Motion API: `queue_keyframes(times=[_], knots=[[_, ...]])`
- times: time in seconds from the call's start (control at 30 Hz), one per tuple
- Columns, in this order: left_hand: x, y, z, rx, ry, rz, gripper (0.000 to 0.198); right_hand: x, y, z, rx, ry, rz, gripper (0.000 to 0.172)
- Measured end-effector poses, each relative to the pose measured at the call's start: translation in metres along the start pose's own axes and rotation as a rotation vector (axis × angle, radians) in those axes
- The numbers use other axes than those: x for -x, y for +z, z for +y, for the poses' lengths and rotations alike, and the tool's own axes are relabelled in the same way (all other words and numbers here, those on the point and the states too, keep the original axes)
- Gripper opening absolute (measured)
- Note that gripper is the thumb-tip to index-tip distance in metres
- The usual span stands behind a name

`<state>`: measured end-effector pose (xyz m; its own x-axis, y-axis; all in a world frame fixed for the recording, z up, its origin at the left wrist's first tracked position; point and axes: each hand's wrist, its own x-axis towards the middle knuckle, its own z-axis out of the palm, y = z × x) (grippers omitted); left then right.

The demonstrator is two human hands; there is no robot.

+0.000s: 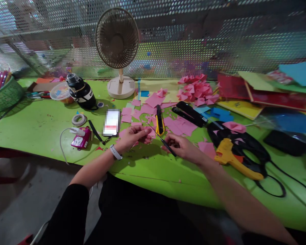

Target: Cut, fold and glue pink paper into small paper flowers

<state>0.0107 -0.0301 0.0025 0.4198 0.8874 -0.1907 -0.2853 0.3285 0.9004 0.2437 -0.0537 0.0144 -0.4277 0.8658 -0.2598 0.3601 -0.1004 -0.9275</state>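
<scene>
My left hand is closed in a pinch on a small pink paper piece just above the green table. My right hand is closed round the handles of thin black scissors, whose blades point up and left toward the pink piece. Several loose pink paper squares lie just beyond both hands. A yellow utility knife lies behind the scissors' tip.
A yellow glue gun with black cable lies to the right. A black stapler, folded pink paper pieces, a fan, a black bottle, tape roll, a pink charger and a green basket stand around.
</scene>
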Motion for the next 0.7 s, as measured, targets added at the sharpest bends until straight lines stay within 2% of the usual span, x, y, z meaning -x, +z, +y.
queue_keyframes(times=[0.13, 0.3, 0.53, 0.7], knots=[[-0.0011, -0.0022, -0.0011, 0.017, 0.000, -0.012, 0.043, -0.0003, -0.0001, 0.0024, -0.027, 0.001, 0.003, 0.051], [-0.0015, -0.0028, -0.0006, -0.035, 0.021, 0.046, 0.045, -0.0001, 0.0005, 0.0034, -0.036, 0.010, 0.008, 0.052], [-0.0021, -0.0053, -0.0005, -0.060, -0.035, -0.014, 0.046, 0.0012, -0.0006, 0.0035, -0.043, 0.002, -0.014, 0.048], [-0.0023, -0.0064, -0.0016, -0.028, 0.005, -0.007, 0.041, 0.0011, -0.0005, 0.0036, -0.062, -0.006, -0.005, 0.048]])
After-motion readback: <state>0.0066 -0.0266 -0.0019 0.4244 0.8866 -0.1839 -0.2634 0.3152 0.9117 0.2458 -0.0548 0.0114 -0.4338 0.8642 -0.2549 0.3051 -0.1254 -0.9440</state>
